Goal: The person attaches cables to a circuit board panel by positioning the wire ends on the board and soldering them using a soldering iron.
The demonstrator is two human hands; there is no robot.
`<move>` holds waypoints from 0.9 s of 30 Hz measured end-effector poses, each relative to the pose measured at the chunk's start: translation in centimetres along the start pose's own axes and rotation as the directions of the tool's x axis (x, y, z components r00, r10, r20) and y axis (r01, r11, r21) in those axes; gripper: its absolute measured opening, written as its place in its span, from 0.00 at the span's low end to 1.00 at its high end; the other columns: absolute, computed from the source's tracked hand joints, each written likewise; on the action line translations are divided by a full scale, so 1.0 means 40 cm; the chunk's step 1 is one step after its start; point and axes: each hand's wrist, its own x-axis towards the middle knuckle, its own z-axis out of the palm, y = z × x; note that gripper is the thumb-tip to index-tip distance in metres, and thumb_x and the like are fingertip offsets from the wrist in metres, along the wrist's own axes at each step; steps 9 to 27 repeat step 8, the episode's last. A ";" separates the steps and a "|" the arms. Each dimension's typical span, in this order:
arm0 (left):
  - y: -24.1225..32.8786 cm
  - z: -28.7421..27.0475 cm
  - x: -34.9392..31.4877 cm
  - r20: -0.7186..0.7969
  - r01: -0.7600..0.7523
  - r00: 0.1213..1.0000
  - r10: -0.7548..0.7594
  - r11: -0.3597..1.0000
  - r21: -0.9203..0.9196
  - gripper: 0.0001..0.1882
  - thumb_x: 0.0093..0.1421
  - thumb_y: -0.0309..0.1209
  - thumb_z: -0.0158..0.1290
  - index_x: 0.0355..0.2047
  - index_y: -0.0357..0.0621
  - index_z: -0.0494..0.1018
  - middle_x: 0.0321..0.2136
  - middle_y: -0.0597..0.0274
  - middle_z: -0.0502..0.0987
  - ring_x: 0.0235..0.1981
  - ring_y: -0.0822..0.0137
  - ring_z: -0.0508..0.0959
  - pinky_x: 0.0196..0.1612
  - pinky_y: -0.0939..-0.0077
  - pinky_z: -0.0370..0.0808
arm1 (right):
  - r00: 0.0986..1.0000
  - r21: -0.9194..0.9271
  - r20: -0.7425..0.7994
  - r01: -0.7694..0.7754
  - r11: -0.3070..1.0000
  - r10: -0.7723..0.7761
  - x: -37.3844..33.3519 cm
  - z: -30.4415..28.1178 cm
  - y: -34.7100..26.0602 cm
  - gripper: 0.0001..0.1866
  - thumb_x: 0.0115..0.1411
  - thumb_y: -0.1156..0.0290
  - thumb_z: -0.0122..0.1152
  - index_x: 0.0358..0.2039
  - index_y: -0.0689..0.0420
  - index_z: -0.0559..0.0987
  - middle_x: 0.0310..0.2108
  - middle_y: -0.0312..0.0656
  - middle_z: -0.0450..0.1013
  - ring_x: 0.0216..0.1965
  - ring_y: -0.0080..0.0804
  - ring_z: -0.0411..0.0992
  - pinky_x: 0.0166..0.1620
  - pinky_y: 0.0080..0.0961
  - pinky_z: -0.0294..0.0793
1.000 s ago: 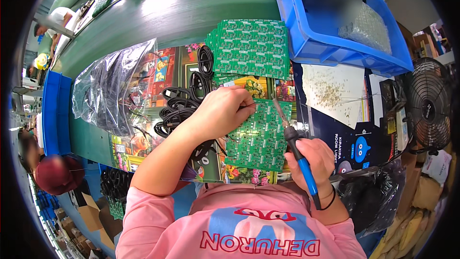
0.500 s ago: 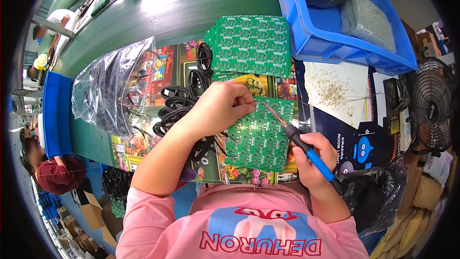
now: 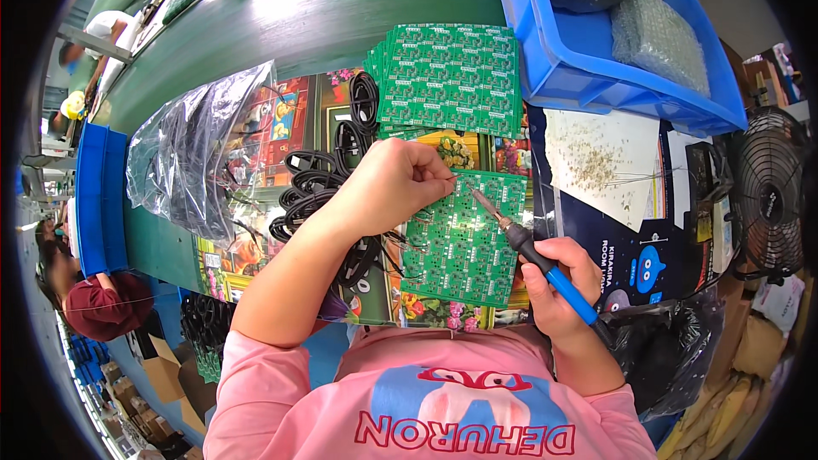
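A green circuit board panel (image 3: 464, 251) lies flat in front of me, covered in rows of small identical circuits. My right hand (image 3: 558, 285) grips a soldering iron (image 3: 522, 243) with a blue and black handle. Its metal tip points at the panel's upper part, close to my left fingertips; whether it touches is too small to tell. My left hand (image 3: 405, 183) is closed in a pinch over the panel's upper left corner. A thin reddish wire end shows at its fingertips. Black cables (image 3: 311, 192) lie coiled beside and partly under my left forearm, their thin ends reaching the panel's left edge.
Behind the panel stands a stack of green circuit boards (image 3: 447, 77). Clear plastic bagging (image 3: 200, 149) with dark cables lies left. A blue bin (image 3: 622, 89) sits at the back right, near paper with brownish crumbs (image 3: 588, 153) and a fan (image 3: 771, 200). A co-worker's maroon sleeve (image 3: 106, 307) is far left.
The soldering iron's tip has shifted very slightly left and down over the panel. Both hands keep nearly the same place and hold.
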 end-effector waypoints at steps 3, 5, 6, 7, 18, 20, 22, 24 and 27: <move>0.002 0.005 -0.001 -0.020 0.040 0.999 -0.040 0.999 -0.015 0.05 0.56 0.26 0.64 0.30 0.37 0.81 0.22 0.70 0.78 0.22 0.81 0.70 0.27 0.81 0.69 | 1.000 0.009 0.009 0.008 1.000 -0.008 0.000 -0.001 0.002 0.15 0.56 0.73 0.71 0.42 0.60 0.76 0.28 0.48 0.76 0.24 0.33 0.75 0.28 0.24 0.72; -0.008 0.009 0.000 -0.032 0.024 0.999 -0.025 0.999 -0.021 0.05 0.56 0.26 0.64 0.30 0.37 0.81 0.22 0.70 0.78 0.22 0.81 0.70 0.26 0.82 0.69 | 1.000 0.008 0.010 0.018 1.000 -0.018 0.003 -0.001 0.001 0.15 0.56 0.73 0.71 0.42 0.60 0.76 0.28 0.48 0.76 0.25 0.33 0.75 0.28 0.24 0.73; -0.012 0.010 0.000 -0.045 0.004 0.999 -0.005 1.000 -0.027 0.05 0.56 0.26 0.64 0.30 0.37 0.81 0.22 0.70 0.78 0.22 0.82 0.70 0.26 0.82 0.69 | 1.000 0.017 0.009 0.016 1.000 -0.016 0.005 0.000 -0.001 0.15 0.56 0.73 0.71 0.42 0.60 0.76 0.29 0.48 0.77 0.25 0.34 0.76 0.28 0.24 0.73; -0.010 0.010 0.000 -0.044 0.024 0.999 -0.025 1.000 -0.009 0.05 0.55 0.26 0.64 0.31 0.37 0.82 0.22 0.70 0.78 0.22 0.82 0.70 0.27 0.82 0.70 | 1.000 0.026 0.007 0.013 1.000 -0.013 0.005 0.001 -0.002 0.15 0.56 0.73 0.71 0.42 0.59 0.77 0.29 0.48 0.77 0.25 0.35 0.76 0.28 0.24 0.73; -0.003 0.008 0.000 -0.041 0.042 0.998 -0.042 0.999 0.006 0.06 0.55 0.26 0.64 0.31 0.37 0.82 0.22 0.70 0.78 0.23 0.82 0.71 0.27 0.82 0.70 | 1.000 0.023 0.007 -0.003 1.000 0.003 0.003 0.000 -0.003 0.15 0.56 0.73 0.71 0.42 0.59 0.77 0.29 0.48 0.77 0.25 0.36 0.77 0.29 0.25 0.74; -0.003 0.008 0.000 -0.041 0.042 0.998 -0.042 0.999 0.006 0.06 0.55 0.26 0.64 0.31 0.37 0.82 0.22 0.70 0.78 0.23 0.82 0.71 0.27 0.82 0.70 | 1.000 0.023 0.007 -0.003 1.000 0.003 0.003 0.000 -0.003 0.15 0.56 0.73 0.71 0.42 0.59 0.77 0.29 0.48 0.77 0.25 0.36 0.77 0.29 0.25 0.74; -0.003 0.008 0.000 -0.041 0.042 0.998 -0.042 0.999 0.006 0.06 0.55 0.26 0.64 0.31 0.37 0.82 0.22 0.70 0.78 0.23 0.82 0.71 0.27 0.82 0.70 | 1.000 0.023 0.007 -0.003 1.000 0.003 0.003 0.000 -0.003 0.15 0.56 0.73 0.71 0.42 0.59 0.77 0.29 0.48 0.77 0.25 0.36 0.77 0.29 0.25 0.74; -0.003 0.008 0.000 -0.041 0.042 0.998 -0.042 0.999 0.006 0.06 0.55 0.26 0.64 0.31 0.37 0.82 0.22 0.70 0.78 0.23 0.82 0.71 0.27 0.82 0.70 | 1.000 0.023 0.007 -0.003 1.000 0.003 0.003 0.000 -0.003 0.15 0.56 0.73 0.71 0.42 0.59 0.77 0.29 0.48 0.77 0.25 0.36 0.77 0.29 0.25 0.74; -0.003 0.008 0.000 -0.041 0.042 0.998 -0.042 0.999 0.006 0.06 0.55 0.26 0.64 0.31 0.37 0.82 0.22 0.70 0.78 0.23 0.82 0.71 0.27 0.82 0.70 | 1.000 0.023 0.007 -0.003 1.000 0.003 0.003 0.000 -0.003 0.15 0.56 0.73 0.71 0.42 0.59 0.77 0.29 0.48 0.77 0.25 0.36 0.77 0.29 0.25 0.74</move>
